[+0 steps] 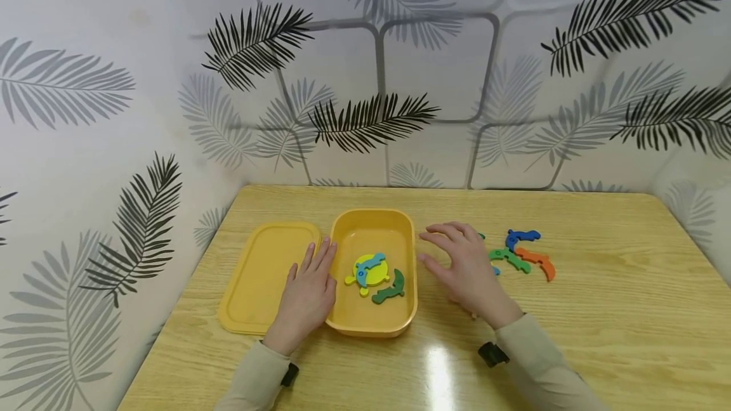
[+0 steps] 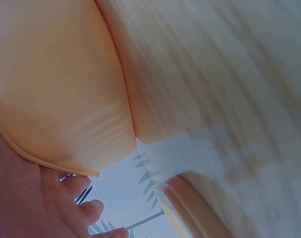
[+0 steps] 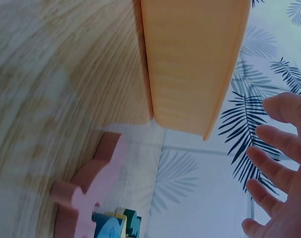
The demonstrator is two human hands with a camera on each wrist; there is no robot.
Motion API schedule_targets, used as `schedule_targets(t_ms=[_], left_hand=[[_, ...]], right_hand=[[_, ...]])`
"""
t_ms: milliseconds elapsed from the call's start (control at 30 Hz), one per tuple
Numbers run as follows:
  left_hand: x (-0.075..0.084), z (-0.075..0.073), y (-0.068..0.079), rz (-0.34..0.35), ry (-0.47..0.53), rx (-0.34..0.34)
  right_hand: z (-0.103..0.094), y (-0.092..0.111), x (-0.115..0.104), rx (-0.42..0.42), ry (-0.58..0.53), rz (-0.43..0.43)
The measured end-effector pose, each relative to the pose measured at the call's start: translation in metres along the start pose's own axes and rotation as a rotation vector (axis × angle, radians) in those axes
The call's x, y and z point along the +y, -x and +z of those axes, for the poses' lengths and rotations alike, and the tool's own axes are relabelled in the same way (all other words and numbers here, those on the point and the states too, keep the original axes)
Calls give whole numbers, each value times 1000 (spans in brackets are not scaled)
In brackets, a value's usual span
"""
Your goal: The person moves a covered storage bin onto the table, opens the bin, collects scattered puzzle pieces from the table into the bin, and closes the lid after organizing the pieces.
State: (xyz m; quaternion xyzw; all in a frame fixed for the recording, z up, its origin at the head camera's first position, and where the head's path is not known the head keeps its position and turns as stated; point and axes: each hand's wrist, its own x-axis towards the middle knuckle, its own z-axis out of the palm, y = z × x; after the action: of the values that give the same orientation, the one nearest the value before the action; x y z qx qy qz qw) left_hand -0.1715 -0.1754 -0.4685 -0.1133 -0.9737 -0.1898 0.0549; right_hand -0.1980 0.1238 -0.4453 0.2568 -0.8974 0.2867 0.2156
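A yellow plastic box [image 1: 341, 233] stands in the middle of the table. Inside lie a round yellow piece with small knobs [image 1: 377, 274], a light blue curved piece [image 1: 374, 262] on top of it, and a dark green curved piece [image 1: 388, 293] beside them. My left hand [image 1: 308, 293] rests along the box's left rim, fingers straight. Just right of the box, my right hand [image 1: 465, 268] is raised with fingers spread and slightly bent, holding nothing. Under and beyond it lie blue [image 1: 522, 236], green [image 1: 511, 259] and orange [image 1: 539, 262] pieces. A pink piece [image 3: 93, 178] shows in the right wrist view.
A flat yellow lid [image 1: 257, 278] lies left of the box, close to my left hand. The wooden table [image 1: 617, 309] reaches back to a wall [image 1: 434, 81] with a leaf pattern. More small pieces are partly hidden behind my right hand.
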Motion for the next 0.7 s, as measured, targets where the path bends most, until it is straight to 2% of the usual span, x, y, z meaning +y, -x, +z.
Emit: schedule_targets(t_ms=[333, 533, 700], left_hand=[[1, -1, 1, 17, 7, 17], [1, -1, 1, 15, -4, 15], [1, -1, 0, 13, -7, 7]], right_hand=[[-9, 4, 21, 6, 20, 13], [-16, 8, 33, -13, 65, 30], [-19, 11, 44, -38, 59, 71]])
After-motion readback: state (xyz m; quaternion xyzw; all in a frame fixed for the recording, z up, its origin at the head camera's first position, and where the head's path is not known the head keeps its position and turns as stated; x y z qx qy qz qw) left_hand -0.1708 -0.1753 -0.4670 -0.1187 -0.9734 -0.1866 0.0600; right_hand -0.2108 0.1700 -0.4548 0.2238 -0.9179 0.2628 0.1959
